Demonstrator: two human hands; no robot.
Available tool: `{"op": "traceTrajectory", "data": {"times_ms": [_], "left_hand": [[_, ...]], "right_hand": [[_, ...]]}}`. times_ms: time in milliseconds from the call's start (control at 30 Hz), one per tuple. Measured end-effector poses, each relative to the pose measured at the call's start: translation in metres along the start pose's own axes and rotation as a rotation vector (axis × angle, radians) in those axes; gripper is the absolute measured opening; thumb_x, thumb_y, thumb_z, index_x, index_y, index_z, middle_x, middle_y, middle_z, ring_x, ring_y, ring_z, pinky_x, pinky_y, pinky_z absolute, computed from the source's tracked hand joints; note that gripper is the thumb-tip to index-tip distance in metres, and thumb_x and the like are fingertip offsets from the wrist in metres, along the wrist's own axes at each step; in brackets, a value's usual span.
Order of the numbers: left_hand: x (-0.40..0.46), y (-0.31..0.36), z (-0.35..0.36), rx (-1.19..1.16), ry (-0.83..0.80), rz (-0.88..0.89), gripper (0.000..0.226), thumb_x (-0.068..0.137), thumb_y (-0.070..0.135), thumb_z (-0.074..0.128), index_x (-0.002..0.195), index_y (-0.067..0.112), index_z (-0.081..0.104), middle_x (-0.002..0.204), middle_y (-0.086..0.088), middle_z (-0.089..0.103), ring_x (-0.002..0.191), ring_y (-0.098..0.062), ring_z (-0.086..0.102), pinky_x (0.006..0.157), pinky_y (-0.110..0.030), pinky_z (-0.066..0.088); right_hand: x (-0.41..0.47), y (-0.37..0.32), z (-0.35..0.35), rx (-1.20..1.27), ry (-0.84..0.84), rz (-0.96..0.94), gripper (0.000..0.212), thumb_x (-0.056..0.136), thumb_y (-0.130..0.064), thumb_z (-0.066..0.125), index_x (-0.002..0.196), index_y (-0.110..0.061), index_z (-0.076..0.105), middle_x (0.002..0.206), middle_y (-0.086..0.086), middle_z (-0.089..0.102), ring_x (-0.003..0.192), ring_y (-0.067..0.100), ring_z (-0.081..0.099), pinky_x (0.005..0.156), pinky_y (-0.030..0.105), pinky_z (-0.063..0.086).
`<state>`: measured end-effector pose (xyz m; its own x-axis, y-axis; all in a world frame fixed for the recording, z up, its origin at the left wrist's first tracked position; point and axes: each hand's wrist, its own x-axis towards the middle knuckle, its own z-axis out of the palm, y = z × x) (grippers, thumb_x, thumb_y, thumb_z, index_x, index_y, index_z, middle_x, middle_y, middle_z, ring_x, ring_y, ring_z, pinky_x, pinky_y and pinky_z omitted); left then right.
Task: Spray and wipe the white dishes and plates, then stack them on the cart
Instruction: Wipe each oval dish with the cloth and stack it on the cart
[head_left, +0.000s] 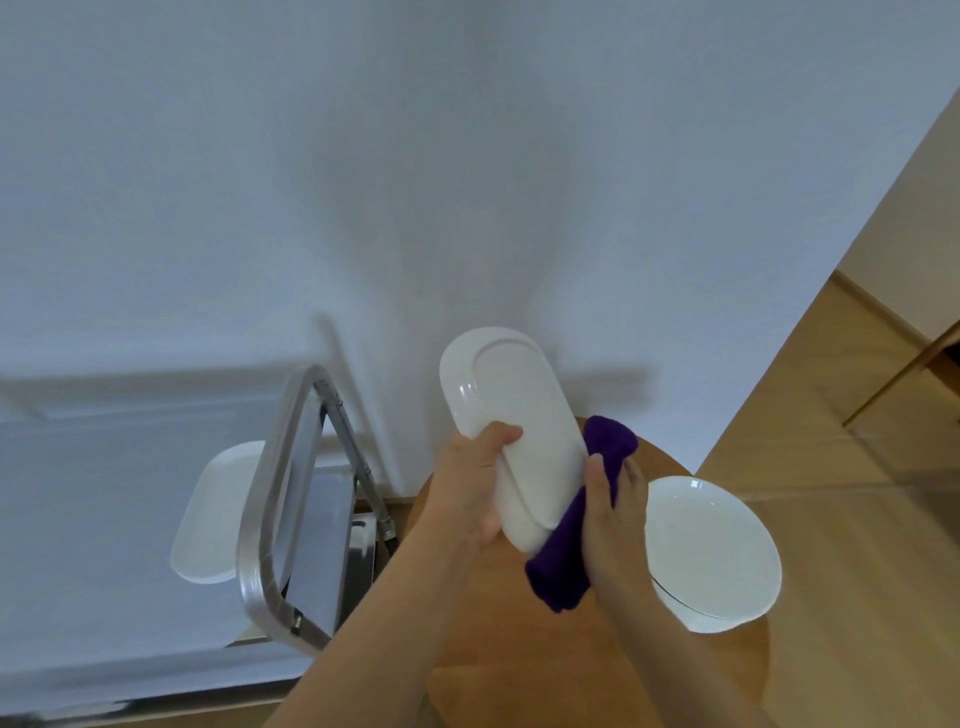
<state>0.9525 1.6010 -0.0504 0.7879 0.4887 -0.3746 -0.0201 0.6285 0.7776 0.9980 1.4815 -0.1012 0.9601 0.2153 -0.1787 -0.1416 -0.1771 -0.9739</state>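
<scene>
My left hand (475, 483) grips a long white oval dish (511, 415) by its lower left edge and holds it tilted upright above the round wooden table (727, 670), its underside toward me. My right hand (610, 512) holds a purple cloth (563, 564) against the dish's right edge; the cloth wraps behind the dish and hangs below it. A stack of white round plates (714, 551) sits on the table to the right. Another white oval dish (213, 514) lies on the metal cart (322, 525) at the left.
The cart's shiny metal handle (275, 483) loops up between me and the dish on it. A white wall fills the background. Wooden flooring and a wooden furniture leg (904, 371) show at the far right.
</scene>
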Motion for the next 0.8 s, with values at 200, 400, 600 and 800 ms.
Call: {"op": "traceTrajectory", "data": {"times_ms": [200, 400, 600, 800], "left_hand": [[-0.004, -0.008, 0.002, 0.159, 0.057, -0.003, 0.027, 0.078, -0.001, 0.058, 0.105, 0.002, 0.063, 0.102, -0.02, 0.065, 0.095, -0.035, 0.061, 0.081, -0.047, 0.054], [-0.02, -0.021, -0.007, 0.621, -0.153, -0.127, 0.05, 0.052, 0.015, 0.062, 0.1, 0.002, 0.068, 0.096, -0.02, 0.07, 0.095, -0.039, 0.066, 0.085, -0.053, 0.054], [-0.027, -0.001, -0.008, 0.683, -0.311, -0.237, 0.054, 0.057, 0.01, 0.066, 0.11, 0.01, 0.064, 0.105, -0.014, 0.069, 0.1, -0.033, 0.066, 0.088, -0.047, 0.054], [-0.029, 0.02, -0.01, 0.813, -0.307, -0.226, 0.051, 0.061, 0.0, 0.057, 0.111, -0.007, 0.057, 0.102, -0.024, 0.061, 0.1, -0.041, 0.06, 0.092, -0.052, 0.049]], "right_hand": [[-0.016, 0.009, 0.011, -0.344, 0.006, -0.307, 0.067, 0.086, -0.051, 0.025, 0.146, -0.022, 0.027, 0.149, -0.022, 0.009, 0.141, 0.01, 0.009, 0.109, 0.022, 0.006], [0.035, -0.03, 0.003, -0.361, -0.068, -0.32, 0.05, 0.1, -0.036, 0.028, 0.144, -0.014, 0.031, 0.152, 0.003, 0.028, 0.139, 0.019, 0.024, 0.113, 0.031, 0.018], [0.037, -0.057, 0.008, -0.691, -0.221, -0.626, 0.062, 0.088, -0.051, 0.018, 0.135, -0.023, 0.048, 0.143, -0.008, 0.043, 0.131, 0.013, 0.036, 0.108, 0.037, 0.027], [0.017, -0.039, 0.007, -0.698, -0.417, -0.898, 0.06, 0.091, -0.05, 0.019, 0.133, -0.021, 0.051, 0.145, -0.015, 0.031, 0.134, 0.005, 0.022, 0.109, 0.031, 0.014]]}}
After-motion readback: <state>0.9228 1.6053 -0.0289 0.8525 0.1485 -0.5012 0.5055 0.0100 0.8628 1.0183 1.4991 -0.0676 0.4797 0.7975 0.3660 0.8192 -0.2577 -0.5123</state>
